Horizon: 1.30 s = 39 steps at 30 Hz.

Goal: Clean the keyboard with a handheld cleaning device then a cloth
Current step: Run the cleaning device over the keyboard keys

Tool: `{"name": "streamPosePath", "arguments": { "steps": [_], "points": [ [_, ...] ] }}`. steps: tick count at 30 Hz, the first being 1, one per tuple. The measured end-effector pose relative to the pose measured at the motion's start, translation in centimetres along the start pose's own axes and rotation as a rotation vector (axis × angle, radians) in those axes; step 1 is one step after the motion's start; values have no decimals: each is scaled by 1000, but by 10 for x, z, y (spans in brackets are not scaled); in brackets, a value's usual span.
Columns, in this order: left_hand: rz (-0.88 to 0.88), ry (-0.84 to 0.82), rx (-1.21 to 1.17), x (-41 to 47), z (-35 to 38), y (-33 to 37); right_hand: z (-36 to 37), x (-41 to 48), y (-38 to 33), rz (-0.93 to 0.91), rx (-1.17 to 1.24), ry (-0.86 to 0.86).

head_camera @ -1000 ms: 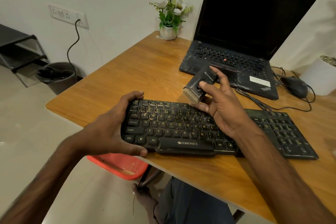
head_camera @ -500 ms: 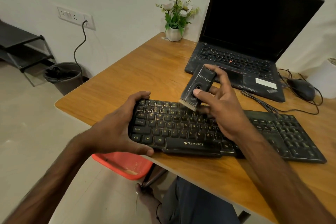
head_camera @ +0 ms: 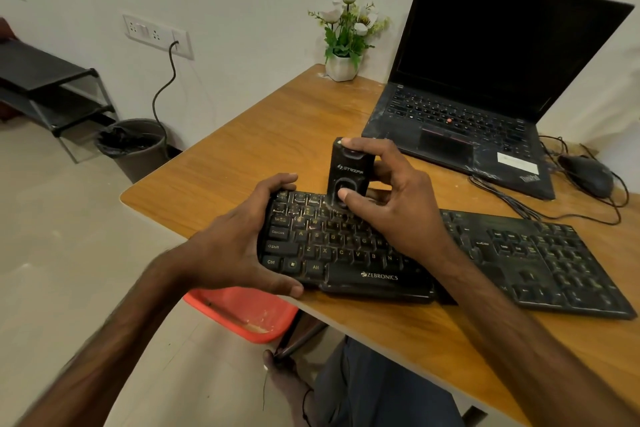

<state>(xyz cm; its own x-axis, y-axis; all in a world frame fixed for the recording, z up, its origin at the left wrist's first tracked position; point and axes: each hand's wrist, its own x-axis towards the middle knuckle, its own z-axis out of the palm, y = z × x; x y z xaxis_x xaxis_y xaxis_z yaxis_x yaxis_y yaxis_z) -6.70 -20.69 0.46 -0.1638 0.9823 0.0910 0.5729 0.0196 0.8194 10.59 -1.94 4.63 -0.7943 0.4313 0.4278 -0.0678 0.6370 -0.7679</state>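
Observation:
A dusty black Zebronics keyboard [head_camera: 502, 260] lies along the front of the wooden desk [head_camera: 242, 163]. My left hand [head_camera: 239, 246] grips its left end, thumb under the front edge and fingers over the back edge. My right hand [head_camera: 391, 204] holds a small black handheld cleaning device [head_camera: 349, 170] upright on the upper left key rows, index finger on its top and thumb on its front button. The device's brush end is down against the keys and hidden. No cloth shows in the head view.
An open black laptop [head_camera: 485, 73] stands at the back right, with a wired mouse [head_camera: 585, 173] and cables beside it. A white pot of flowers [head_camera: 343, 48] sits at the back edge. A red bin [head_camera: 242, 312] lies under the desk; a dark waste bin [head_camera: 133, 146] stands by the wall.
My right hand has turned the device from tilted to upright and brought it down and left onto the upper key rows. My left hand keeps its hold on the keyboard's left end.

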Motion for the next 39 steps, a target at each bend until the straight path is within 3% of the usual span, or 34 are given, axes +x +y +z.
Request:
{"name": "streamPosePath", "arguments": {
  "steps": [6,9,12,16,19,22,28,33,37,39],
  "points": [
    [12,-5,4,1,1,-2,17,-12,-9,-69,154,-127],
    [25,2,9,2,1,-2,12,0,-5,-10,97,-33],
    [22,4,5,1,1,-3,5,3,-1,105,211,31],
    [26,-6,1,1,1,-3,9,-7,-9,69,294,-86],
    [28,-8,-4,2,1,-3,9,-3,-8,58,237,-72],
    [25,0,4,2,2,-3,5,4,-5,7,32,-7],
    [25,5,-8,1,1,-3,19,-9,-10,-214,8,-120],
    [10,4,-1,2,2,-1,9,0,-5,9,77,-13],
    [14,19,-15,2,2,-1,18,-13,-20,-108,74,-142],
    [14,15,-25,2,2,-1,19,-11,-22,-76,143,-148]
  ]
}}
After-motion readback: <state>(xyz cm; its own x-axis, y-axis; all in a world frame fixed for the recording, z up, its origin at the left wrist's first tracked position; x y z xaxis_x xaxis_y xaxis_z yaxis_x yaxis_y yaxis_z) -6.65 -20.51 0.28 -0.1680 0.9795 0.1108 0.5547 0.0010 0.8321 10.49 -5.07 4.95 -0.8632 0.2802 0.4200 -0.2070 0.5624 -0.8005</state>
